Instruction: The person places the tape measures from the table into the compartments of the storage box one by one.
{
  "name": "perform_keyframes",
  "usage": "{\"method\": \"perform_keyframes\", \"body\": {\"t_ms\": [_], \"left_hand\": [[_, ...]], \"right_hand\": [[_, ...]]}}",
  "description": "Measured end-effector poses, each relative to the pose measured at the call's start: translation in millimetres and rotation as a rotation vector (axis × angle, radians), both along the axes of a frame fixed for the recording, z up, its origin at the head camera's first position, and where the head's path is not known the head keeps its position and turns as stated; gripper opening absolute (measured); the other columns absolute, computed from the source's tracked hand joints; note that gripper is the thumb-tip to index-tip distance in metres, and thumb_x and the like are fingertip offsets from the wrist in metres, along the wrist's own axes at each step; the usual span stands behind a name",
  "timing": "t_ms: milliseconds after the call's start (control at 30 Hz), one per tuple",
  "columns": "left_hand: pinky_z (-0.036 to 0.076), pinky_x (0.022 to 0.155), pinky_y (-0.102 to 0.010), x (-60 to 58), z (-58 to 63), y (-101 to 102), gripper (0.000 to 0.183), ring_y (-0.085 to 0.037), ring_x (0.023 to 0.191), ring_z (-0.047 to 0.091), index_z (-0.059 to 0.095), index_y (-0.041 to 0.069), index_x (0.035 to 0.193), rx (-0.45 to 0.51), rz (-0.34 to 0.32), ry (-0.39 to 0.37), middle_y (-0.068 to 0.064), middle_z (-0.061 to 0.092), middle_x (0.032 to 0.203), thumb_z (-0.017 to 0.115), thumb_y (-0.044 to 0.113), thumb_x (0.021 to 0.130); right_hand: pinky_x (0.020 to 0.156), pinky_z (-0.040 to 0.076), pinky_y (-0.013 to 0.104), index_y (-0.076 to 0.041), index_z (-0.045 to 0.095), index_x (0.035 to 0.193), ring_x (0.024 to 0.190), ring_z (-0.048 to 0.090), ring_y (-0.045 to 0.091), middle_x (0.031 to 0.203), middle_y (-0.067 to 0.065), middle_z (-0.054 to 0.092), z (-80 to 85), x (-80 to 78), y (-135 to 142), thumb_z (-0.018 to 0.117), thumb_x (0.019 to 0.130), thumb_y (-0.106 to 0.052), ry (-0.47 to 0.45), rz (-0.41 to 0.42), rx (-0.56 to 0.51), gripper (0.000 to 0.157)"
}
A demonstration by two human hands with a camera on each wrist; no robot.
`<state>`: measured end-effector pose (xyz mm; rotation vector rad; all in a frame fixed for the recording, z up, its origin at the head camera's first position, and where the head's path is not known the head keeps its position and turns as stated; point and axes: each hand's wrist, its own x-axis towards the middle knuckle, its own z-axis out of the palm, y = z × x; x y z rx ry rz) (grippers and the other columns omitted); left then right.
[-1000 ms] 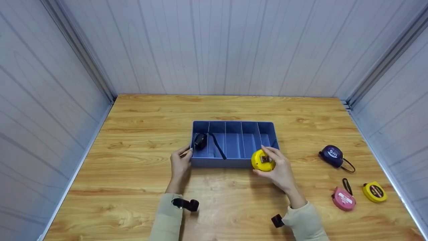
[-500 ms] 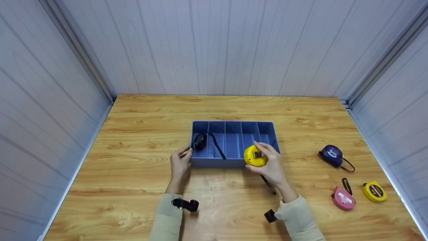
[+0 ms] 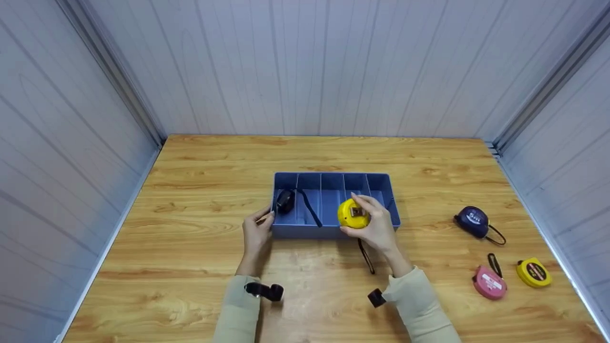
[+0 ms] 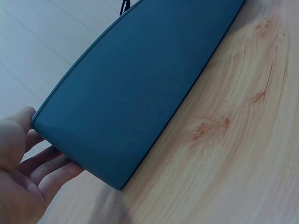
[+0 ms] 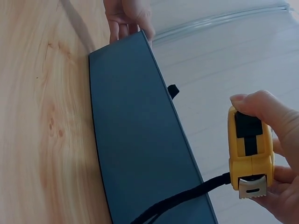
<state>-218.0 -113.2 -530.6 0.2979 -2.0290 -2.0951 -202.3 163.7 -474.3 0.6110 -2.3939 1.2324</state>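
Note:
My right hand (image 3: pixel 380 229) grips a yellow tape measure (image 3: pixel 347 215) between thumb and fingers, above the front rim of a blue compartment box (image 3: pixel 305 232). In the right wrist view the tape's metal end hook (image 5: pixel 252 187) shows, and its black wrist strap (image 5: pixel 187 195) hangs in front of the box wall. At the box's left end, my left hand (image 3: pixel 256 234) holds the corner; in the left wrist view the thumb is at the rim and the fingers touch the end wall. A black tape measure (image 3: pixel 286 201) sits in the leftmost compartment, its strap (image 3: pixel 310 208) trailing right.
To the right on the wooden table (image 3: pixel 200 190) lie a dark blue tape measure (image 3: pixel 473 222), a pink tape measure (image 3: pixel 490 283) and a smaller yellow tape measure (image 3: pixel 534 273). Pale panel walls (image 3: pixel 305 66) enclose the back and both sides.
My right hand has carried the yellow tape measure left and slightly away from me, along the box's front rim. Its strap has come into view below. The left hand and the box have stayed put.

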Motion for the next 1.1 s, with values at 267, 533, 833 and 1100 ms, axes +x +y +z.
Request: {"method": "perform_keyframes", "body": {"t_ms": [267, 533, 833, 1100], "left_hand": [[0.044, 0.052, -0.020, 0.7, 0.5, 0.7, 0.027, -0.022, 0.077, 0.058, 0.061, -0.003, 0.109, -0.005, 0.009, 0.001, -0.021, 0.062, 0.098, 0.058, 0.001, 0.082], [0.046, 0.056, -0.021, 0.6, 0.0, 1.1, 0.027, -0.023, 0.080, 0.059, 0.062, -0.004, 0.108, 0.002, 0.009, -0.001, -0.021, 0.062, 0.098, 0.058, 0.001, 0.082], [0.041, 0.046, -0.019, 1.4, -0.1, -0.4, 0.027, -0.019, 0.078, 0.058, 0.062, -0.002, 0.109, -0.065, 0.006, 0.010, -0.020, 0.061, 0.102, 0.057, 0.001, 0.082], [0.041, 0.047, -0.018, 1.9, 0.3, 0.1, 0.028, -0.016, 0.074, 0.058, 0.061, -0.003, 0.110, -0.007, 0.012, -0.006, -0.021, 0.061, 0.100, 0.057, 0.001, 0.082]], "right_hand": [[0.081, 0.045, 0.036, -0.004, 0.054, 0.122, 0.099, 0.050, 0.022, 0.115, 0.010, 0.052, 4.1, -9.9, -9.6, 0.083, 0.058, -0.023, -0.041, 0.012, 0.037, 0.073], [0.082, 0.044, 0.036, -0.005, 0.054, 0.122, 0.099, 0.050, 0.023, 0.113, 0.011, 0.052, 4.0, -20.3, -19.3, 0.084, 0.057, -0.023, -0.036, 0.044, 0.038, 0.074], [0.086, 0.042, 0.037, -0.004, 0.053, 0.123, 0.103, 0.049, 0.025, 0.114, 0.012, 0.052, 4.2, -31.6, -32.8, 0.083, 0.058, -0.020, -0.052, 0.061, 0.050, 0.073], [0.085, 0.043, 0.035, -0.004, 0.052, 0.124, 0.103, 0.050, 0.025, 0.115, 0.013, 0.052, 5.2, -40.3, -43.3, 0.082, 0.060, -0.022, -0.042, 0.079, 0.081, 0.073]]}}
